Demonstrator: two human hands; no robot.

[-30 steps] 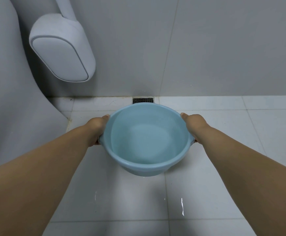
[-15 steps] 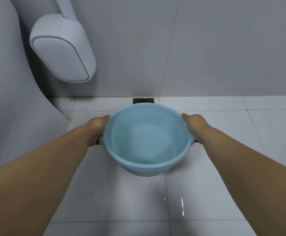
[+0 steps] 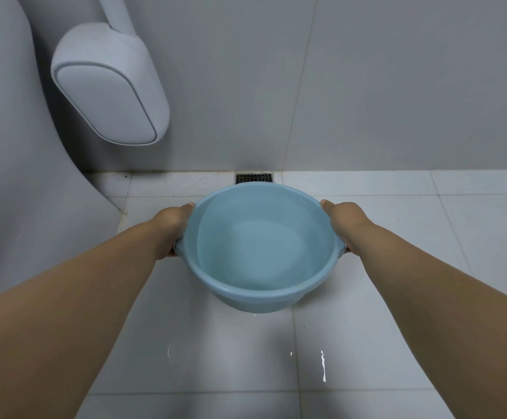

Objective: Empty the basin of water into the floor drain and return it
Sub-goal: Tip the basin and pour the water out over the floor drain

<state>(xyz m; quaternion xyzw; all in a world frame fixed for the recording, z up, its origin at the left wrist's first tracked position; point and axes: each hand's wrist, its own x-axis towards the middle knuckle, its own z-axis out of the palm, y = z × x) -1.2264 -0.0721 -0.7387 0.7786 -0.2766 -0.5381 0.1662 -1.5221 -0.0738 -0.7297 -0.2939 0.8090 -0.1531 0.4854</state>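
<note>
Floor [image 3: 367, 343]: pale square tiles with grey joints, a few bright wet glints at lower centre. Wall [image 3: 367, 86]: large grey tiles filling the upper half of the frame. One dark floor drain [image 3: 254, 178] sits at the foot of the wall, upper centre. One grey rounded fixture [image 3: 107, 89] hangs at upper left, beside a large grey curved surface [image 3: 13, 192] down the left edge.

One light blue basin [image 3: 261, 246] is at the centre of the frame, held above the tiles, its far rim just below the drain in the picture. It contains water.

Left hand [image 3: 172, 228]: grips the basin's left side at the rim, fingers curled under and hidden. Right hand [image 3: 345, 219]: grips the right side likewise, thumb along the rim. Two hands, two bare forearms.
</note>
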